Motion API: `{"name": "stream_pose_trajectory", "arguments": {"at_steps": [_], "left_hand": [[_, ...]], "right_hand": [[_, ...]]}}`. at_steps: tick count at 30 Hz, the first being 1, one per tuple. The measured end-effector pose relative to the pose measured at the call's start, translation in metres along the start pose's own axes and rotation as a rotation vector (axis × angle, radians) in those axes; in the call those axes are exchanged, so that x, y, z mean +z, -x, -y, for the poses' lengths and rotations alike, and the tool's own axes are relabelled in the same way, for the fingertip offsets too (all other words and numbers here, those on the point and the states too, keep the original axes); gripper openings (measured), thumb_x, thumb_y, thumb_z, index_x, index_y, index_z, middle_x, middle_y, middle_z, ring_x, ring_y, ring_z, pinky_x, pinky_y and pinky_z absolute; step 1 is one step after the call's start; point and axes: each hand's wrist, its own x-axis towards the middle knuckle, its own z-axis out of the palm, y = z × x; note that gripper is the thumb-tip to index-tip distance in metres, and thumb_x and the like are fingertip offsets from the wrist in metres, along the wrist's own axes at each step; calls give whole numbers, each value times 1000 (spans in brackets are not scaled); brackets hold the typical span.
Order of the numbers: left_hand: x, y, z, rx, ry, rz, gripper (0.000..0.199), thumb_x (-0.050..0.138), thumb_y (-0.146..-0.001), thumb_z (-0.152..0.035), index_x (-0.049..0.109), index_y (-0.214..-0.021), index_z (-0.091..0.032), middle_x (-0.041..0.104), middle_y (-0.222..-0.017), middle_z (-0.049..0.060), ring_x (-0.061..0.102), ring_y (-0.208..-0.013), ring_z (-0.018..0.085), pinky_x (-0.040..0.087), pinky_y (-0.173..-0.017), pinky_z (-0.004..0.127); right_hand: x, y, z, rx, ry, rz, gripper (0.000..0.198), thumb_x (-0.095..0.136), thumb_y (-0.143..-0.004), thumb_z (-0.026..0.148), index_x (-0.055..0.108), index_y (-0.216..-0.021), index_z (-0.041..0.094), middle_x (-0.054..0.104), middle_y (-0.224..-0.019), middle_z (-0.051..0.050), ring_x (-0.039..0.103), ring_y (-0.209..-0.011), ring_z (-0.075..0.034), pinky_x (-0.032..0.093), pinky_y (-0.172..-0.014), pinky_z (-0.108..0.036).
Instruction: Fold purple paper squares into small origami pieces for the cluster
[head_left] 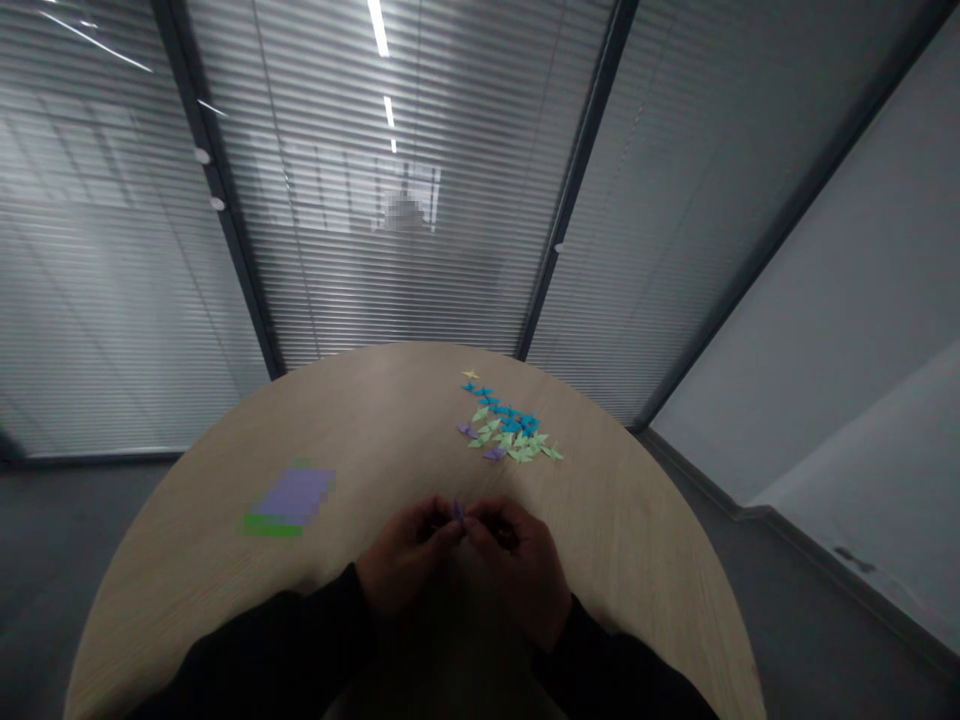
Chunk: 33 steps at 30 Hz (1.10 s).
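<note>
Between my two hands is a small piece of folded purple paper, pinched from both sides. My left hand is closed on it with thumb and finger, and my right hand grips it from the other side. Most of the paper is hidden by the fingertips. Farther out on the table lies a loose group of small folded paper pieces: blue ones, pale green ones, a purple one and a yellow one.
A round wooden table is under my hands. To the left lies a blurred stack of purple and green paper sheets. Behind the table stand glass panels with blinds, and a white wall is at the right.
</note>
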Motion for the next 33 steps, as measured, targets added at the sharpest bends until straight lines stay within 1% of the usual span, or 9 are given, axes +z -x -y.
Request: {"name": "stream_pose_trajectory", "arguments": {"at_steps": [3, 6, 10, 15, 18, 21, 25, 27, 33], "left_hand": [[-1, 0, 1, 10, -36, 0, 42, 71, -75, -57, 63, -81, -17, 63, -76, 2, 56, -74, 18, 43, -69, 29], [0, 1, -2, 8, -54, 19, 42, 71, -75, -57, 63, -79, -16, 62, -73, 1, 55, -70, 17, 42, -66, 28], [1, 3, -7, -64, -57, 24, 42, 73, -73, -57, 64, -76, -15, 60, -68, -1, 51, -65, 15, 38, -61, 26], [0, 2, -6, -100, 71, 65, 41, 79, -68, -54, 70, -76, -15, 63, -68, 0, 54, -67, 15, 40, -65, 26], [-1, 2, -5, -111, 168, 115, 37, 82, -65, -51, 74, -75, -16, 67, -70, 0, 57, -68, 15, 41, -69, 27], [-2, 3, -5, -142, 228, 129, 35, 84, -63, -48, 76, -76, -16, 69, -71, 1, 58, -68, 15, 42, -69, 27], [-2, 4, -5, -210, 306, 120, 37, 87, -59, -47, 77, -75, -15, 69, -69, 0, 57, -64, 13, 41, -65, 25], [-2, 3, -5, -211, 323, 116, 38, 89, -57, -46, 76, -72, -15, 68, -67, 0, 56, -64, 12, 41, -64, 24], [-4, 2, 1, -200, 319, 109, 37, 87, -61, -47, 76, -74, -14, 67, -68, 0, 55, -64, 12, 40, -65, 23]], "right_hand": [[-1, -1, 1, 34, -73, -4, 20, 65, -83, 38, 68, -87, 18, 71, -81, -5, 66, -75, -19, 51, -69, -30], [-3, -2, 1, 65, -150, 33, 22, 68, -81, 39, 69, -87, 18, 72, -82, -4, 67, -78, -20, 52, -72, -31], [-5, -4, -2, 81, -175, 104, 19, 71, -79, 37, 71, -83, 18, 72, -79, -3, 66, -77, -19, 50, -73, -31], [-8, -7, -6, 140, -315, 172, 20, 75, -76, 36, 70, -82, 18, 71, -77, -2, 64, -73, -17, 49, -70, -29], [-9, -8, -8, 188, -412, 205, 24, 77, -73, 39, 68, -79, 18, 68, -71, 1, 60, -65, -14, 46, -64, -27], [-8, -8, -9, 209, -442, 215, 29, 79, -70, 43, 68, -78, 18, 65, -69, 2, 57, -61, -13, 43, -60, -25], [-7, -9, -11, 228, -490, 230, 33, 81, -68, 47, 67, -78, 18, 65, -71, 1, 57, -65, -14, 44, -63, -26], [-7, -9, -11, 234, -498, 244, 35, 82, -67, 48, 67, -79, 19, 64, -71, 1, 58, -67, -14, 45, -65, -27], [-6, -9, -13, 214, -473, 227, 33, 80, -70, 48, 68, -81, 19, 65, -73, 0, 58, -68, -15, 44, -66, -27]]}}
